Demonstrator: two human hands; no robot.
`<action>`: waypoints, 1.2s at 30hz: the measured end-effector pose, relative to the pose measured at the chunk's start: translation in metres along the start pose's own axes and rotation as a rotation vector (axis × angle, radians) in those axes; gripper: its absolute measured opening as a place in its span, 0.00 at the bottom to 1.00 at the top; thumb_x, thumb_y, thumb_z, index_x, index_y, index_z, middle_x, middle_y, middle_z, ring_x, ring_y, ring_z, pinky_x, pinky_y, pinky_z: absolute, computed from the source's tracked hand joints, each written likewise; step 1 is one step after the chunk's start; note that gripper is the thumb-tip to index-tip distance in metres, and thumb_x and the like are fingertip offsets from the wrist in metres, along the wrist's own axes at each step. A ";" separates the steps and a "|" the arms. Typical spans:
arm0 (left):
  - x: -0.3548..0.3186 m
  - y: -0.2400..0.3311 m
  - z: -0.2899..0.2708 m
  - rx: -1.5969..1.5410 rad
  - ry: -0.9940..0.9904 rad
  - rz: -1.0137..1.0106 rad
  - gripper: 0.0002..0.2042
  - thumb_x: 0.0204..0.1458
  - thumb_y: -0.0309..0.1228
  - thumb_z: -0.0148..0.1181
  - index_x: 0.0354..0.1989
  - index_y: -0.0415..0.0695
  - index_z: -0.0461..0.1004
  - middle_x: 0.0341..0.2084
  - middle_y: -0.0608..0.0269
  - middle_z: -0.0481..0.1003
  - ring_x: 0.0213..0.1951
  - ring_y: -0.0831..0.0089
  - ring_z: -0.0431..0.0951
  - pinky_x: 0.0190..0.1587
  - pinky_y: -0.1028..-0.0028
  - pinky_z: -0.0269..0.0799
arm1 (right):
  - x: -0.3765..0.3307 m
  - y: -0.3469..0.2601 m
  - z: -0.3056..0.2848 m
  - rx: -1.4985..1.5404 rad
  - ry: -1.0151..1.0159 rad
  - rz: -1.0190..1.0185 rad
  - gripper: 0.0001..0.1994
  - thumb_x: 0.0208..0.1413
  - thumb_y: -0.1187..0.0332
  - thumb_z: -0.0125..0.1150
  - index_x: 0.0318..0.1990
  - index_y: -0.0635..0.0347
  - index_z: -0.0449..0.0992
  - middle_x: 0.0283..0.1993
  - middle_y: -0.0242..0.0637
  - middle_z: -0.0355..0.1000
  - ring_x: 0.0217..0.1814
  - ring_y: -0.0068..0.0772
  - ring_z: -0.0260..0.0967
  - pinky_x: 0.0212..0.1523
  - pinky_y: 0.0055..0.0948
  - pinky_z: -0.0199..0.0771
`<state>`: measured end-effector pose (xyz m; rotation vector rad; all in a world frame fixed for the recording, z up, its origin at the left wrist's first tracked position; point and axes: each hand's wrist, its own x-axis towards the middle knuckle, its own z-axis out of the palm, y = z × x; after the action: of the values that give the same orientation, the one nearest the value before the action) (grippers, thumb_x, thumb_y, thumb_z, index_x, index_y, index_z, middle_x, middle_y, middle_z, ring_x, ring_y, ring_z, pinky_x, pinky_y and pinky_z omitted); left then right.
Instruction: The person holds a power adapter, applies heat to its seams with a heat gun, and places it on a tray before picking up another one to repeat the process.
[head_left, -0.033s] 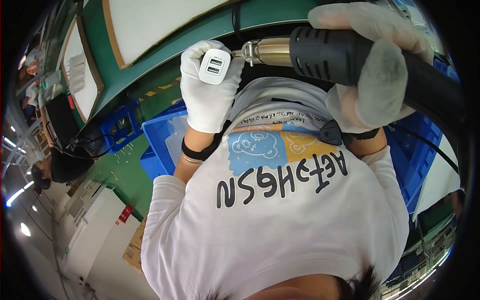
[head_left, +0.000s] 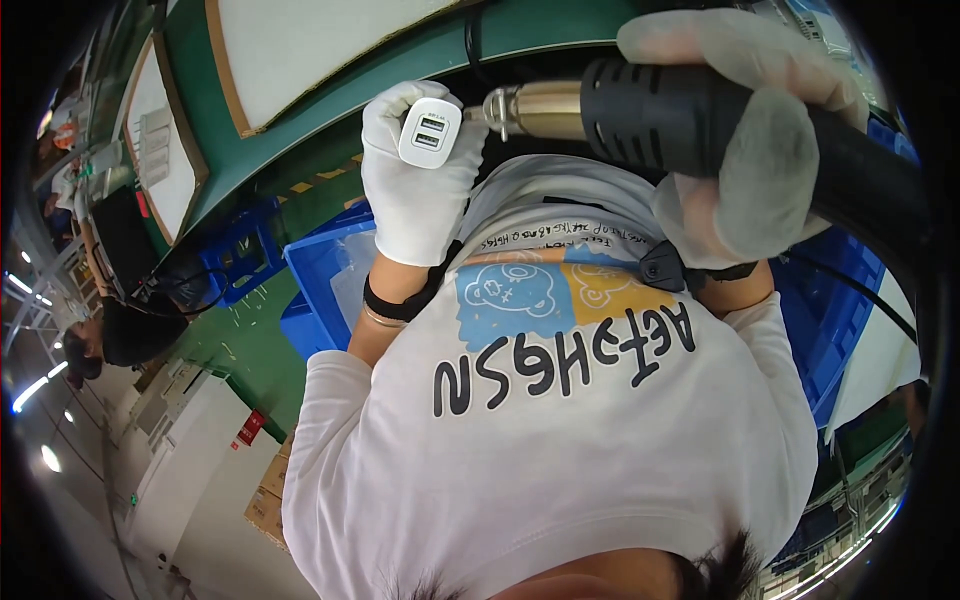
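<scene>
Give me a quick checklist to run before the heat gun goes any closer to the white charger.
1. Left hand gripping the white two-port charger firmly: ok, the gloved fingers wrap behind it, ports facing the camera.
2. Right hand holding the black heat gun: ok, glove closed around the barrel.
3. Metal nozzle aimed at the charger: ok, tip sits right beside its edge.
4. Nozzle touching the charger: cannot tell.
5. Left glove clear of the nozzle: not ok, the fingers lie very close.
6. Gun switched on: cannot tell.
</scene>
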<state>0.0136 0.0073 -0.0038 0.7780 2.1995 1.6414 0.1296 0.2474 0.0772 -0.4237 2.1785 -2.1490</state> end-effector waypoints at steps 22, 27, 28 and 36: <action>0.009 -0.010 -0.014 0.024 -0.003 0.104 0.26 0.33 0.13 0.66 0.41 0.42 0.61 0.35 0.64 0.67 0.34 0.81 0.68 0.38 0.84 0.67 | 0.038 0.042 0.073 -0.422 0.806 -0.537 0.21 0.47 0.55 0.60 0.35 0.70 0.71 0.31 0.47 0.74 0.30 0.33 0.73 0.32 0.23 0.74; 0.009 -0.009 -0.012 0.071 0.022 0.097 0.27 0.33 0.14 0.66 0.42 0.43 0.60 0.36 0.64 0.67 0.34 0.80 0.68 0.39 0.83 0.67 | 0.037 0.049 0.074 -0.431 0.883 -0.604 0.21 0.48 0.55 0.60 0.35 0.70 0.71 0.31 0.48 0.74 0.30 0.35 0.73 0.33 0.23 0.74; 0.009 -0.011 -0.013 0.039 0.021 0.092 0.27 0.33 0.14 0.66 0.42 0.43 0.60 0.36 0.64 0.67 0.35 0.79 0.68 0.39 0.82 0.67 | 0.037 0.049 0.072 -0.437 0.859 -0.607 0.21 0.48 0.56 0.60 0.35 0.70 0.71 0.31 0.48 0.74 0.30 0.35 0.73 0.33 0.23 0.74; 0.009 -0.018 -0.013 0.000 0.037 0.088 0.28 0.31 0.15 0.67 0.42 0.43 0.59 0.36 0.63 0.66 0.36 0.77 0.67 0.42 0.80 0.66 | 0.036 0.047 0.056 -0.474 0.663 -0.629 0.19 0.48 0.58 0.60 0.35 0.70 0.70 0.33 0.48 0.74 0.33 0.35 0.73 0.35 0.24 0.74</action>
<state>-0.0053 -0.0012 -0.0165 0.8632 2.2196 1.7098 0.1007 0.1849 0.0347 -0.5281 3.3356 -2.2448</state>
